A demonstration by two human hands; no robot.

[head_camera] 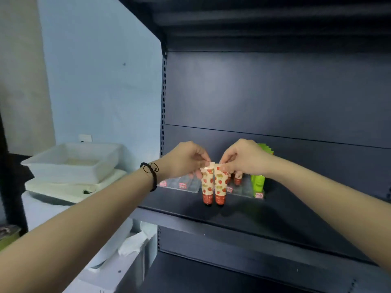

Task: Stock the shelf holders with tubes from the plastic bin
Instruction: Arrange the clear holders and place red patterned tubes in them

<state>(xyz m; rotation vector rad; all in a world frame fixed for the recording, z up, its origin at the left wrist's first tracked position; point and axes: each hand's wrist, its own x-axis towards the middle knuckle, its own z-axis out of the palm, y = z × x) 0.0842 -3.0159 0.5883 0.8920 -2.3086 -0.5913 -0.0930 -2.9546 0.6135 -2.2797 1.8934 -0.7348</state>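
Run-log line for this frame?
left hand: pinches left strawberry tube | right hand: pinches right strawberry tube | caps down, over shelf | clear holders behind

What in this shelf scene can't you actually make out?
Head view only.
White bin contents: its near wall hides most.
Holder labels: print too small.
Red-capped tubes behind: covered by the right hand and the held strawberry tubes.
Green tubes: partly behind the right wrist.

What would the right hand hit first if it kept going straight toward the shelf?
Probably the red-capped tubes standing in the clear holder, just behind the right hand and its pinched tube, though depth is unclear.
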